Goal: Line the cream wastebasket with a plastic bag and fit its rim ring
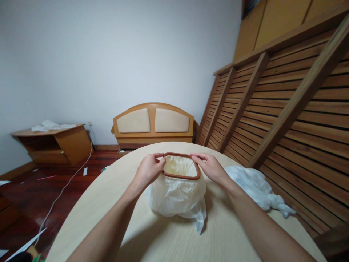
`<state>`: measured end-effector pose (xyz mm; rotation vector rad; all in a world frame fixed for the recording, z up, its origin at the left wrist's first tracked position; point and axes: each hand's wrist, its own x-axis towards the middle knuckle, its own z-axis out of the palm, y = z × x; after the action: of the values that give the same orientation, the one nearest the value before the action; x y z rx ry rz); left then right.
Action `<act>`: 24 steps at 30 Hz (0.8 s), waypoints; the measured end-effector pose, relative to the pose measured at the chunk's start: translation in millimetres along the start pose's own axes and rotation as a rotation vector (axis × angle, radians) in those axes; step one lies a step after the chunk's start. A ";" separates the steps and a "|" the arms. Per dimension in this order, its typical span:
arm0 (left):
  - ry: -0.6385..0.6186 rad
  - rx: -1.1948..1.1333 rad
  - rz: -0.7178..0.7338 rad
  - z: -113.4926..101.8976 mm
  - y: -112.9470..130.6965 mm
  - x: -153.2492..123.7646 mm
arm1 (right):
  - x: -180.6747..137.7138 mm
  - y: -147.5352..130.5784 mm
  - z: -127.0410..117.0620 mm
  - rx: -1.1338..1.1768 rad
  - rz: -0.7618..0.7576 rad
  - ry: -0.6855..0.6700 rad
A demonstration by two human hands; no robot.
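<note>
A small bin stands on the round light-wood table (109,211), lined and draped with a white plastic bag (174,198). A brown rounded-square rim ring (181,166) sits on top of it, over the bag. My left hand (149,170) grips the ring's left side, fingers curled over the edge. My right hand (209,167) grips the ring's right side the same way. The bin's own walls are hidden under the bag.
Another crumpled white plastic bag (256,189) lies on the table to the right. A slatted wooden frame (286,105) leans along the right. A wooden headboard (152,123) stands against the wall; a low wooden cabinet (54,143) and a white cable (65,185) are at left.
</note>
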<state>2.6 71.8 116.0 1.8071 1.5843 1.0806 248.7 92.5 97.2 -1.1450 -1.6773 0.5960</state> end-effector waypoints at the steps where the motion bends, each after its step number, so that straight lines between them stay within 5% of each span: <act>1: 0.009 0.008 -0.003 0.0 -0.1 -0.1 | -0.1 0.2 0.2 -0.006 -0.001 -0.007; 24: 0.017 0.171 -0.005 -2.4 3.8 -3.9 | -2.7 8.9 7.2 -0.097 -0.025 -0.035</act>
<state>2.8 66.9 119.5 1.9070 1.7367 0.9860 246.0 94.8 86.0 -1.1863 -1.7647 0.5265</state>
